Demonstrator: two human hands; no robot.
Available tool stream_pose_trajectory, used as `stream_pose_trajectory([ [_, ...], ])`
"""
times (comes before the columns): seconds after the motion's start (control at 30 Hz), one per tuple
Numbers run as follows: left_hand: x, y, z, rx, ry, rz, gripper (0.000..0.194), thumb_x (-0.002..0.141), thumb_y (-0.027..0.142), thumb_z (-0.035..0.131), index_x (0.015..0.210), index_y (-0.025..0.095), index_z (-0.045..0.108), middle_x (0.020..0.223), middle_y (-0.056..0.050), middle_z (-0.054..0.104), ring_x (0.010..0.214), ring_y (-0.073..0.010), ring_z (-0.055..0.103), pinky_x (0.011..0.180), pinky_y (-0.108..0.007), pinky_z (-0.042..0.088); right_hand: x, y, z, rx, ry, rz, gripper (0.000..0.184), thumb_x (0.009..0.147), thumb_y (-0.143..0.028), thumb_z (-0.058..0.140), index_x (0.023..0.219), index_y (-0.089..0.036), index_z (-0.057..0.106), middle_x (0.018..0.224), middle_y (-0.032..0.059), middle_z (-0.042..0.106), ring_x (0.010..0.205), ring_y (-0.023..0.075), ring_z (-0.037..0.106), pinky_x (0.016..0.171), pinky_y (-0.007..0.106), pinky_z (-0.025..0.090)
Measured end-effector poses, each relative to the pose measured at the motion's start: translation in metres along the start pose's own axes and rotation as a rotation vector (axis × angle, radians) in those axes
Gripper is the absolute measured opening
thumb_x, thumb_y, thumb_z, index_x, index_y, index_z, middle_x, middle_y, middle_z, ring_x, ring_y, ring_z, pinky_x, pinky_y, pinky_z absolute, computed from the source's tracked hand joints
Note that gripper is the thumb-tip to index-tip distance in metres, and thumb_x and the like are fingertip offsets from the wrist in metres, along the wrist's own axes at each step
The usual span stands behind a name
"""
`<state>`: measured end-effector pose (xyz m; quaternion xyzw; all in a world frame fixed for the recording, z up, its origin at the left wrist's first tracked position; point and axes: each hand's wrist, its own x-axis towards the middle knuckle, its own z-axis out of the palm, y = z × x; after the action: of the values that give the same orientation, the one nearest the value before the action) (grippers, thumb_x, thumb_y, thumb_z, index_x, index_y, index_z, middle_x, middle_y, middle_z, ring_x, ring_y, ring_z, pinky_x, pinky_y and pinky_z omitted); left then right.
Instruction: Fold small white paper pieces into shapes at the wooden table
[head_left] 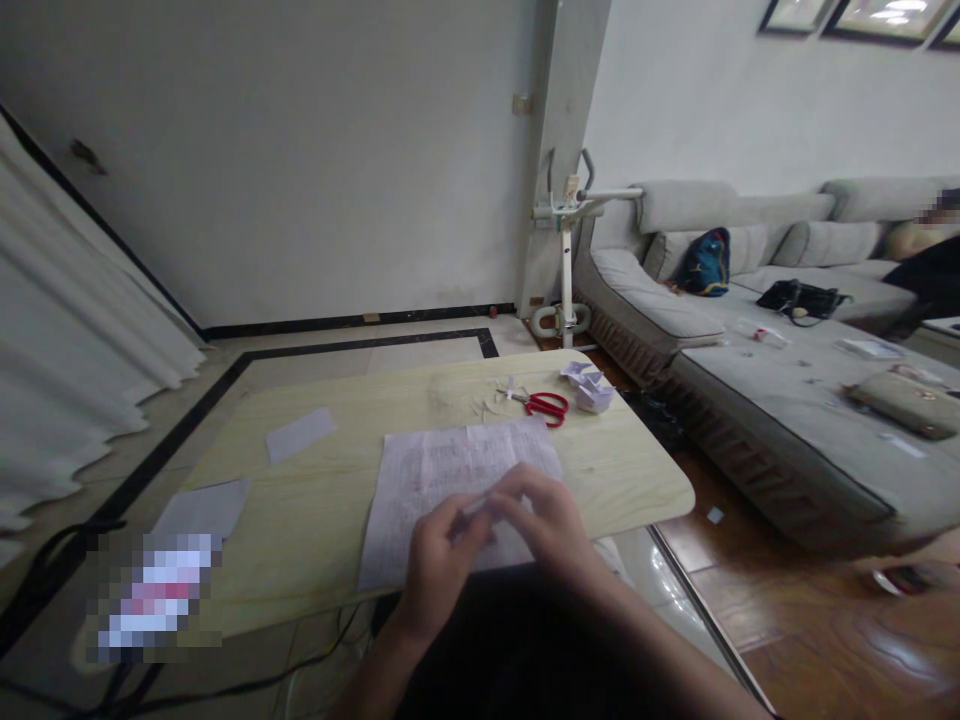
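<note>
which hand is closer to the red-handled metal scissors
Right. Your right hand is on the near side of the red-handled metal scissors; your left hand is farther off, nearer your body and to the left.

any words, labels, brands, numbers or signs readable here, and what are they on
None can be read.
Large sheet under the hands: rows of faint marks, too blurred to read.
Crumpled paper by the red scissors: no legible text.
Item at the table's near left corner: pixelated, unreadable.
Framed pictures on the wall: cut off, no words legible.
</note>
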<state>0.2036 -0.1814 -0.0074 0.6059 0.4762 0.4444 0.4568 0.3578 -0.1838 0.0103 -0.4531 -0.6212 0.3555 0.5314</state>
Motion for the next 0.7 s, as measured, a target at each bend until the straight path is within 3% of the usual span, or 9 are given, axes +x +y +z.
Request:
stream_pose_trajectory([
  [0.13, 0.0, 0.001, -0.001, -0.076, 0.022, -0.068, 0.023, 0.084, 0.039, 0.067, 0.088, 0.016, 0.07, 0.058, 0.002, 0.066, 0.056, -0.0134, 0.064, 0.054, -0.021, 0.051, 0.002, -0.001, -0.003, -0.008, -0.07, 0.049, 0.006, 0.084, -0.022, 0.068, 0.084, -0.018, 0.073, 0.082, 0.0032, 0.068, 0.078, 0.0172, 0.062, 0.07, 0.029, 0.047],
  [0.37, 0.0, 0.0, 0.0, -0.113, 0.003, -0.088, 0.024, 0.082, 0.039, 0.069, 0.086, 0.016, 0.068, 0.055, 0.003, 0.063, 0.054, -0.0125, 0.061, 0.053, -0.021, 0.05, 0.002, -0.001, -0.003, 0.011, -0.049, 0.164, 0.011, 0.081, -0.022, 0.068, 0.071, -0.016, 0.067, 0.069, 0.0011, 0.065, 0.066, 0.0152, 0.058, 0.063, 0.027, 0.044],
  [0.47, 0.002, -0.004, 0.003, -0.232, -0.018, -0.119, 0.028, 0.08, 0.041, 0.071, 0.092, 0.017, 0.065, 0.062, 0.003, 0.066, 0.052, -0.0119, 0.06, 0.051, -0.021, 0.05, 0.002, 0.004, 0.0, 0.184, -0.024, 0.207, 0.016, 0.082, -0.027, 0.068, 0.07, -0.017, 0.064, 0.064, 0.0001, 0.065, 0.062, 0.0154, 0.06, 0.061, 0.028, 0.046],
  [0.57, 0.004, -0.009, 0.005, -0.232, -0.102, -0.129, 0.028, 0.083, 0.043, 0.066, 0.081, 0.015, 0.068, 0.066, -0.001, 0.07, 0.054, -0.0119, 0.06, 0.053, -0.022, 0.05, 0.002, 0.011, 0.003, 0.396, 0.021, 0.257, 0.02, 0.081, -0.033, 0.07, 0.072, -0.018, 0.06, 0.059, -0.0023, 0.061, 0.054, 0.0138, 0.057, 0.054, 0.026, 0.045],
  [0.7, 0.002, -0.01, 0.005, -0.128, -0.097, -0.124, 0.033, 0.087, 0.042, 0.062, 0.072, 0.014, 0.071, 0.06, -0.002, 0.067, 0.057, -0.0131, 0.061, 0.055, -0.022, 0.049, 0.003, 0.016, 0.005, 0.41, 0.052, 0.288, 0.024, 0.078, -0.037, 0.073, 0.071, -0.018, 0.059, 0.057, -0.0036, 0.058, 0.05, 0.0119, 0.054, 0.049, 0.024, 0.042],
])
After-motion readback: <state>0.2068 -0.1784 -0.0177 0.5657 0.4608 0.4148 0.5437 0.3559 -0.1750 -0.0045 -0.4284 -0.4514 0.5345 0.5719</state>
